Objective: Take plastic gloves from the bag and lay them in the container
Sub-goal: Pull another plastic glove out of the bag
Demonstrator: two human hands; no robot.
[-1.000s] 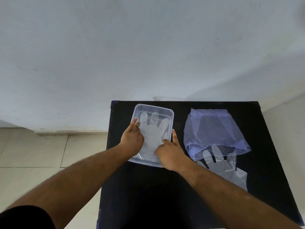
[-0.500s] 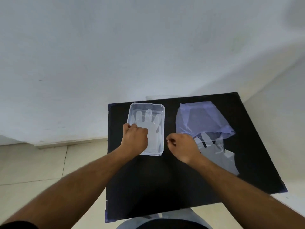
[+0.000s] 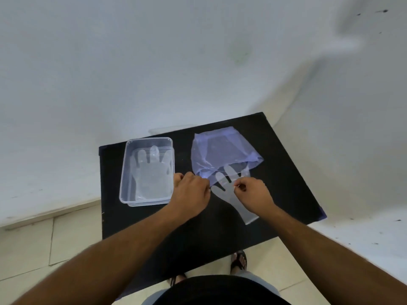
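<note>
A clear plastic container (image 3: 124,172) sits on the left of a black table (image 3: 286,172), with a translucent plastic glove (image 3: 152,172) lying flat inside it. To its right lies a bluish plastic bag (image 3: 220,150). Another clear glove (image 3: 229,194) sticks halfway out of the bag's near opening, fingers pointing into the bag. My left hand (image 3: 190,190) rests curled at the bag's near left corner and the glove's thumb side. My right hand (image 3: 253,192) pinches the glove's right edge with thumb and forefinger.
The table stands against a white wall, with its right edge near a second wall. Tiled floor lies to the left and below. My sandalled feet (image 3: 239,260) show under the table's near edge.
Both hands left the container and moved right to the bag and the glove poking from it. The camera tilted, shifting the table in view.
</note>
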